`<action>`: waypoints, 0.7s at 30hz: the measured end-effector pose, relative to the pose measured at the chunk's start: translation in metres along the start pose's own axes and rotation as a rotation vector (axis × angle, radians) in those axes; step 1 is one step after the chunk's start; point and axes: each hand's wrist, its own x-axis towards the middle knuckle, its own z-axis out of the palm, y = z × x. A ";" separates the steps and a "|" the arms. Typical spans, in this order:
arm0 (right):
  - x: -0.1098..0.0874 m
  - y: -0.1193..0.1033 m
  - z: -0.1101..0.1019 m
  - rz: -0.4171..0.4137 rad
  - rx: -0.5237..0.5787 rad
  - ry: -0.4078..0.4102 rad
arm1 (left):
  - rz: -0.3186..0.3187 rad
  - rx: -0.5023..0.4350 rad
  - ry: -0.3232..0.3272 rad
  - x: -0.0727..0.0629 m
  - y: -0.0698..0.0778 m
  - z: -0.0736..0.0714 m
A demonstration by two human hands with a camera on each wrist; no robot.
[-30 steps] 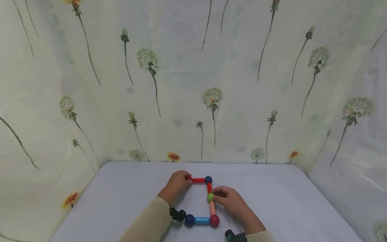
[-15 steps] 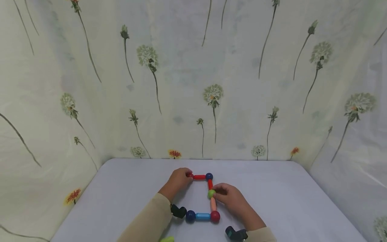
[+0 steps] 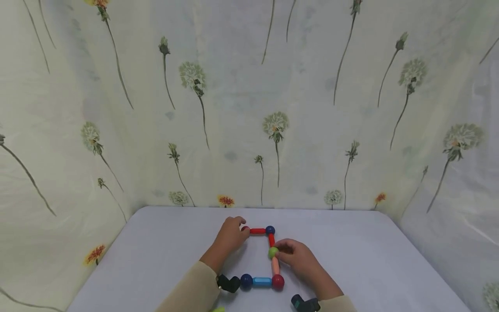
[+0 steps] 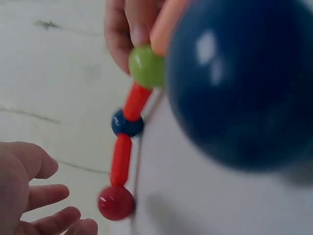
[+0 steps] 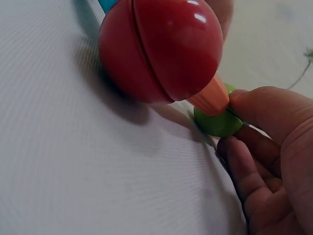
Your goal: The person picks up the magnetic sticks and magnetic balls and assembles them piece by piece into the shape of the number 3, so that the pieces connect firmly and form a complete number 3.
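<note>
A chain of magnetic rods and balls lies bent in a U on the white table (image 3: 156,260). From its far end it runs red ball (image 3: 244,229), red rod (image 3: 257,231), dark blue ball (image 3: 270,230), short red rod (image 3: 271,240), green ball (image 3: 273,252), peach rod (image 3: 275,265), red ball (image 3: 278,281), blue rod (image 3: 261,282), dark blue ball (image 3: 246,281). My left hand (image 3: 235,232) sits beside the far red ball (image 4: 116,202) with its fingers (image 4: 44,193) relaxed and spread. My right hand (image 3: 284,252) pinches the green ball (image 5: 215,122) between thumb and fingers.
A pale curtain printed with dandelions (image 3: 273,125) closes in the table at the back and on both sides. Black wrist-camera mounts (image 3: 229,283) sit at both cuffs. A small yellow-green thing (image 3: 218,309) peeks in at the bottom edge.
My left hand's fingers have loosened and lifted off the far red ball. The right hand has stayed pinched on the green ball. The chain has barely shifted.
</note>
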 end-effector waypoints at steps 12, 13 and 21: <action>0.000 0.000 0.005 -0.002 0.004 0.012 | 0.110 0.000 -0.169 -0.081 0.019 -0.018; 0.000 0.000 0.005 0.000 0.002 0.014 | 0.099 0.002 -0.201 -0.088 0.018 -0.018; 0.000 -0.001 0.004 0.000 -0.010 0.024 | 0.043 -0.013 -0.370 -0.128 0.000 -0.021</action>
